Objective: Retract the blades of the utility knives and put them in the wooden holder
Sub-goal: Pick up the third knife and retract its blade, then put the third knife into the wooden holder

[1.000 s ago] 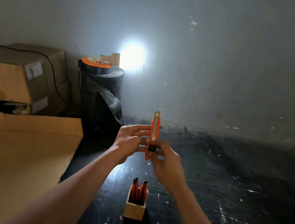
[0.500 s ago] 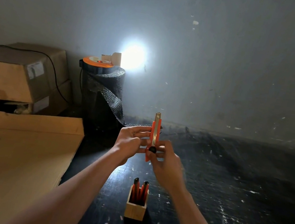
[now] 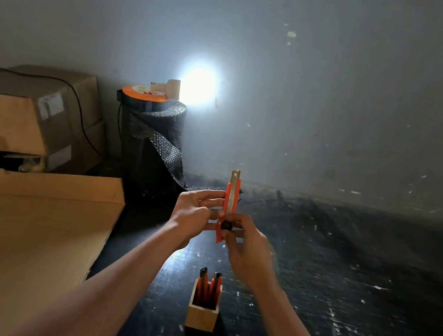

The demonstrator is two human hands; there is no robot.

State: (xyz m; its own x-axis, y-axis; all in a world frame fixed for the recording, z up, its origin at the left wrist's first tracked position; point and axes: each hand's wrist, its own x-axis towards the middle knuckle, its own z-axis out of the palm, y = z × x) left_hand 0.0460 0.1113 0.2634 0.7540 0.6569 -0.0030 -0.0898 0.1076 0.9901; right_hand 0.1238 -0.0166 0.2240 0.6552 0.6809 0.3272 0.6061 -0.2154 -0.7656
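Gripping an orange utility knife (image 3: 229, 207) upright between left hand (image 3: 194, 213) and right hand (image 3: 248, 251), thumb on the black slider, blade tip poking out. Just below sits the wooden holder (image 3: 202, 313) with two knives inside.

Both hands are holding an orange utility knife (image 3: 229, 207) upright above the dark table (image 3: 343, 276), its blade tip (image 3: 235, 176) sticking out at the top. The left hand (image 3: 193, 216) is gripping the body while the right hand (image 3: 247, 252) is pressing the black slider (image 3: 225, 225). Below, a wooden holder (image 3: 203, 310) is standing with two orange knives (image 3: 207, 287) inside.
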